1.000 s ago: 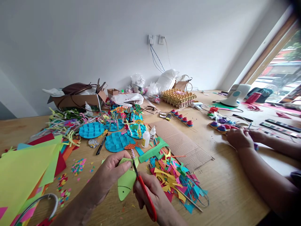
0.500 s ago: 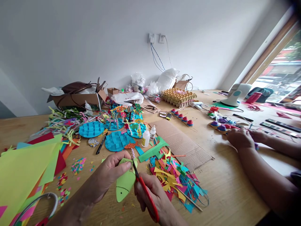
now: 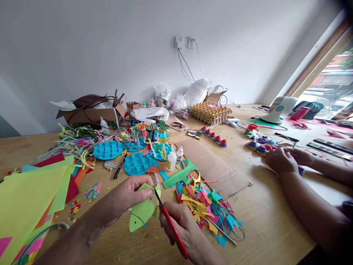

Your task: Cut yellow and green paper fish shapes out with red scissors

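The left hand point(image 3: 134, 195) is raised above the near part of the table point(image 3: 264, 221). Its forearm slopes in from the near edge, towards the left corner, and runs forward and to the right. The wrist is almost straight and the back of the hand faces up. The thumb lies flat on the light green, fish-shaped paper cutout point(image 3: 142, 213), pinching it against the fingers, which are curled and partly hidden behind it.

The cutout is located above the table towards the middle of the near edge, tilted, its head end pointing to the near edge and somewhat left. It bears a black dot and a curved black line.

The right hand point(image 3: 183, 224) is lower and closer to the near edge, its forearm sloping forward and to the left. Its fingers are curled around the red-handled metal scissors point(image 3: 173, 230). The dark blades point away from the near edge and reach the cutout just beside the left thumb; their exact opening cannot be told.

Right of the right hand lies a heap of multicoloured paper scraps point(image 3: 197, 208). Beyond the left hand are a black marker pen point(image 3: 119, 167) and a blue woven paper disc point(image 3: 138, 164). A co-worker's hands point(image 3: 281, 161) are together towards the table's right edge.
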Available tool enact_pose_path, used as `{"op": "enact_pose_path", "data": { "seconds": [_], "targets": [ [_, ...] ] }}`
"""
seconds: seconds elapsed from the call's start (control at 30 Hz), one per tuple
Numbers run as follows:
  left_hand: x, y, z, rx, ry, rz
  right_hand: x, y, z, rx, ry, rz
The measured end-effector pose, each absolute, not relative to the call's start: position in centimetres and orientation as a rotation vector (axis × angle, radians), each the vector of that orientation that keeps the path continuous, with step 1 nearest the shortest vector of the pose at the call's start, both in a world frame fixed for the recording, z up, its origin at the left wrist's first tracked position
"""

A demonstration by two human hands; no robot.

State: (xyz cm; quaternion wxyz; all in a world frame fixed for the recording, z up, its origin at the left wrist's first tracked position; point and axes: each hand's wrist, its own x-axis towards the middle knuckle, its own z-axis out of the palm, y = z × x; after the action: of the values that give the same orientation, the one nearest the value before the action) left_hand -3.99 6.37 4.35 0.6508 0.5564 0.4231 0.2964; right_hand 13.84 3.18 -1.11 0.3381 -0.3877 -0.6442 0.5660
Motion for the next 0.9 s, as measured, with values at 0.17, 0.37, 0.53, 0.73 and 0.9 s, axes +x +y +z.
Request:
{"op": "enact_pose_path", "data": {
  "seconds": [0.17,0.37,0.53,0.73,0.9],
  "targets": [
    [-4.0,6.7,4.9,1.306,1.014,0.642,14.1,3.1,-0.9,-1.035,-1.716,1.457],
    [-3.8,7.2,5.1,1.228,1.032,0.650,14.0,3.2,-1.5,-1.073,-1.670,1.493],
    [-4.2,6.8,4.0,1.088,0.941,0.763,13.1,3.5,-1.8,-1.098,-1.413,1.622],
    [-2.6,4.8,2.0,0.886,0.840,1.123,12.1,3.9,-1.1,-1.079,-1.209,1.621],
    [-0.8,4.7,0.6,1.080,0.854,1.268,11.5,3.7,-1.2,-1.030,-1.149,1.614]
  ]
}}
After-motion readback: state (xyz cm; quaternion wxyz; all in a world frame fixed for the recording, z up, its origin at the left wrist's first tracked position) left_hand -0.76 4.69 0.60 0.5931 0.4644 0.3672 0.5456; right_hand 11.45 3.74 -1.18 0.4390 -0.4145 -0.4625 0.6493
